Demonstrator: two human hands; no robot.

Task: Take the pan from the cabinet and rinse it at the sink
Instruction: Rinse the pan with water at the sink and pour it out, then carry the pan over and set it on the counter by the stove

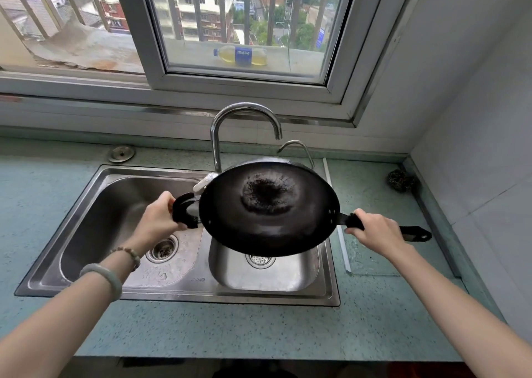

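A black round pan with a scorched patch in its middle hangs above the right basin of the steel double sink. My left hand grips the pan's small loop handle on the left. My right hand grips the long straight handle on the right, whose end sticks out past my fingers. The pan is tilted, its inside facing me, under the curved chrome tap. No water runs from the spout.
A smaller thin tap stands behind the pan. A metal scourer lies in the counter's back right corner. A plastic bottle lies on the ledge outside the window. Teal countertop surrounds the sink; a wall rises at right.
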